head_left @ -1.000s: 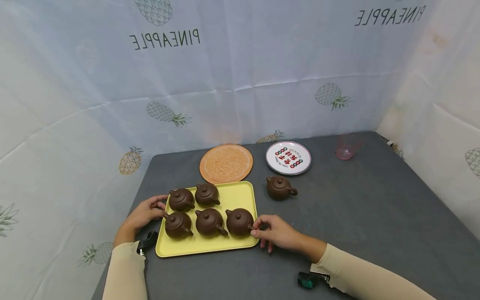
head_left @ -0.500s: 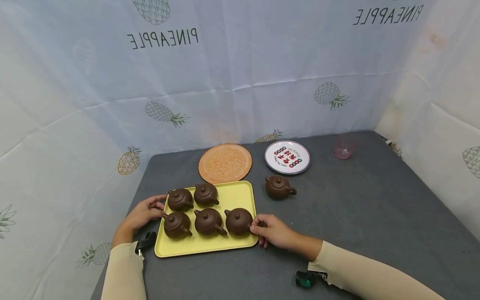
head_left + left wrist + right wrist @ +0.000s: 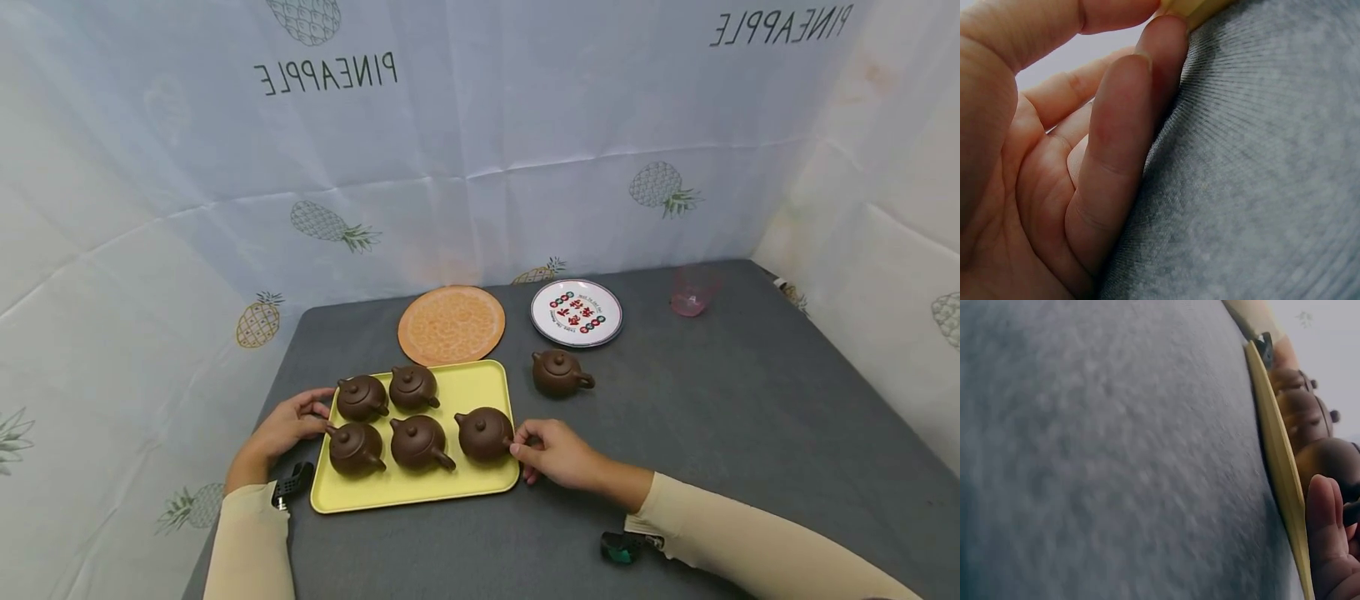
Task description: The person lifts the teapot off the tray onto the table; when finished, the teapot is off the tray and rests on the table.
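A yellow tray [image 3: 480, 385] carries several dark brown clay teapots, arranged in two rows. At its right end, my right hand [image 3: 558, 454] pinches the handle of the front-right teapot [image 3: 485, 434] between thumb and fingers. The right wrist view shows the thumb [image 3: 1324, 512] by that handle, over the tray's edge [image 3: 1275, 437]. My left hand [image 3: 288, 429] holds the tray's left edge; in the left wrist view its fingers [image 3: 1116, 125] lie against the grey tabletop and meet a yellow corner of the tray. One more teapot [image 3: 558, 373] stands on the table, right of the tray.
Behind the tray lies a round orange placemat [image 3: 452, 325]. A white plate [image 3: 576, 313] with red lettering is to its right. A clear pink cup [image 3: 688, 302] stands farther right. Pineapple-print cloth [image 3: 480, 225] hangs around the grey table [image 3: 712, 400].
The front-right teapot has shifted slightly away from me and to the right with my right hand on its handle. My left hand and the tray look unmoved.
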`<state>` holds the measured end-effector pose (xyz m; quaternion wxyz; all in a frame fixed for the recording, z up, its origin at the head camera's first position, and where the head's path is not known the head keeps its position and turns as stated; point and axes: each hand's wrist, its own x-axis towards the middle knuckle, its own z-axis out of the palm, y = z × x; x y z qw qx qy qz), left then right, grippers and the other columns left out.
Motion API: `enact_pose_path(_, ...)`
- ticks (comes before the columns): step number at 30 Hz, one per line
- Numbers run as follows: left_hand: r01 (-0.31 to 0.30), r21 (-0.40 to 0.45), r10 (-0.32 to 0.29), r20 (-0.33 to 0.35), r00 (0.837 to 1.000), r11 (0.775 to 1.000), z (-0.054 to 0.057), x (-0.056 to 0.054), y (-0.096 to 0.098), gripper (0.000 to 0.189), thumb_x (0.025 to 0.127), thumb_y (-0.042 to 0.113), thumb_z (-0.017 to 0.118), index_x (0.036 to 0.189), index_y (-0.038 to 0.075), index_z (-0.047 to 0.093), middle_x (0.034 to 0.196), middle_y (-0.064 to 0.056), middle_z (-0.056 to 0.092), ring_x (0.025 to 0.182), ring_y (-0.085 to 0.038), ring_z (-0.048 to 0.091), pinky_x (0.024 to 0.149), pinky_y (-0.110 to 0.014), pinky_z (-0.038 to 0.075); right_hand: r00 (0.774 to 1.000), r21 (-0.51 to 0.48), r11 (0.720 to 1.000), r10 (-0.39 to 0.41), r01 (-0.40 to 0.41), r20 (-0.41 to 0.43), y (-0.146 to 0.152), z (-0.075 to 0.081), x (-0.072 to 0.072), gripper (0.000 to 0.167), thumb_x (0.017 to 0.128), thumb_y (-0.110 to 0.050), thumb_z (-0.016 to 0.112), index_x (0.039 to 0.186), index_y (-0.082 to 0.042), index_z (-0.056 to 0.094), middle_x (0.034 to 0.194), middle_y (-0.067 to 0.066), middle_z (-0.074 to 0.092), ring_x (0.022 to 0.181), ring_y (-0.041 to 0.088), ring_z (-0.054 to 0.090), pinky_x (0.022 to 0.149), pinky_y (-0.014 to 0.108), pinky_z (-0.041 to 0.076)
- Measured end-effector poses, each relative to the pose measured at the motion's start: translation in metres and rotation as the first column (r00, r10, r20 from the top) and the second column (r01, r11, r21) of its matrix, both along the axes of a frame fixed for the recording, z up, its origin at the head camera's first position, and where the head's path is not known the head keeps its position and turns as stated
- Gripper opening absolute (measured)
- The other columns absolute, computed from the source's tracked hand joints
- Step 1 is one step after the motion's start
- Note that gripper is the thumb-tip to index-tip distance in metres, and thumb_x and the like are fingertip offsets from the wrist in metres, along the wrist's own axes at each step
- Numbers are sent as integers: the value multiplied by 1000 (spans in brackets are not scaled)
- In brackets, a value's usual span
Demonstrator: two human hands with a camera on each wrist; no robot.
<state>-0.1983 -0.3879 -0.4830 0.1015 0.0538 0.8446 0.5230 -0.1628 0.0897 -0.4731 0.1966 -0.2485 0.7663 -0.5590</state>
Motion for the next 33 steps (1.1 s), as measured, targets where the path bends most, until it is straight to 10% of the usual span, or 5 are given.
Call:
enact_pose_path(22, 8, -8, -8, -16, 1000, 1000, -1, -1, -1, 63, 82, -4, 68, 139, -8, 42, 98, -18, 61, 74, -12, 59, 65, -26, 48, 989, -26, 994, -107, 105, -102, 87, 53, -33, 16, 98, -9, 57, 95, 7, 57, 72, 13, 62, 65, 25, 64, 65, 41, 55)
enact_pose_path(33, 2, -30, -3, -25, 1000, 1000, -3, -1, -1, 61, 82, -6, 64, 139, -9, 41, 98, -18, 62, 76, -13, 60, 67, -26, 49, 971, -67, 985, -167, 158, -169, 154, 49, -54, 16, 99, -7, 54, 97, 9, 58, 76, 17, 61, 67, 26, 64, 63, 43, 54)
